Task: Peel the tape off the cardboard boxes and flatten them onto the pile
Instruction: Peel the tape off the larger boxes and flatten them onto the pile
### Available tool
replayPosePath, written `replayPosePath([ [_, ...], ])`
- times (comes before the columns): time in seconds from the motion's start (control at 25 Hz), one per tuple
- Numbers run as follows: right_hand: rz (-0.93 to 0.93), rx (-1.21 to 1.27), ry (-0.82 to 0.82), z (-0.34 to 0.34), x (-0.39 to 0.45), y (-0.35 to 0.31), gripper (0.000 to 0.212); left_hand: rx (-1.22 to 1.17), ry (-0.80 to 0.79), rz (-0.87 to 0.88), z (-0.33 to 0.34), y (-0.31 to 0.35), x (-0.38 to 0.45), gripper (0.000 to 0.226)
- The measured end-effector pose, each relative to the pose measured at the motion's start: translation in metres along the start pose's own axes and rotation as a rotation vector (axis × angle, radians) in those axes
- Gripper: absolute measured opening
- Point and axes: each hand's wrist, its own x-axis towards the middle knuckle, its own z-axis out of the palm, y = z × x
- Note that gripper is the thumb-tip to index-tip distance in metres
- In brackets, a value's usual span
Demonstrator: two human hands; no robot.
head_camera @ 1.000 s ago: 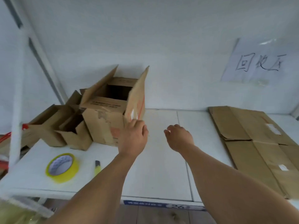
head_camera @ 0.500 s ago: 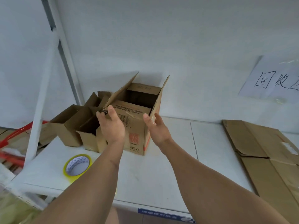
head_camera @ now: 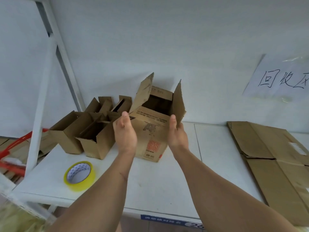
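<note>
Both hands have been brought in since a second ago: the left hand [head_camera: 125, 133] and right hand [head_camera: 176, 133] are now set against opposite sides of the open box [head_camera: 151, 131], fingers straight and pressed to the cardboard. The box is stood upright on the surface [head_camera: 150, 185], well apart from the flattened pile [head_camera: 274, 158]. Lifting or turning is judged next.

A paper sign [head_camera: 282, 79] on the wall bears handwritten characters, "回收" plus a third one cut off by the frame edge. The box [head_camera: 151, 131] carries an upside-down printed line and a red square stamp, both too blurred to read. A blue label [head_camera: 172, 223] on the table edge shows "26".
</note>
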Motion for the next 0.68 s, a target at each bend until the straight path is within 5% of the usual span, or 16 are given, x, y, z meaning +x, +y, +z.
replayPosePath([
  [0.2, 0.182, 0.095, 0.318, -0.043, -0.001, 0.048, 0.07, 0.223, -0.154, 0.401, 0.027, 0.0, -0.044, 0.049],
  [0.36, 0.403, 0.387, 0.28, -0.074, -0.009, 0.106, 0.085, 0.478, -0.594, 0.633, 0.051, 0.009, -0.055, 0.027],
  [0.48, 0.497, 0.692, 0.264, -0.093, -0.018, 0.124, 0.069, 0.868, -0.773, 0.509, 0.07, 0.004, -0.04, 0.052],
  [0.6, 0.45, 0.877, 0.302, -0.104, -0.023, 0.123, 0.071, 1.185, -0.713, 0.286, 0.085, -0.006, -0.038, 0.1],
  [0.68, 0.375, 0.805, 0.296, -0.103, -0.028, 0.114, 0.073, 1.258, -0.692, 0.273, 0.1, -0.005, -0.048, 0.1],
])
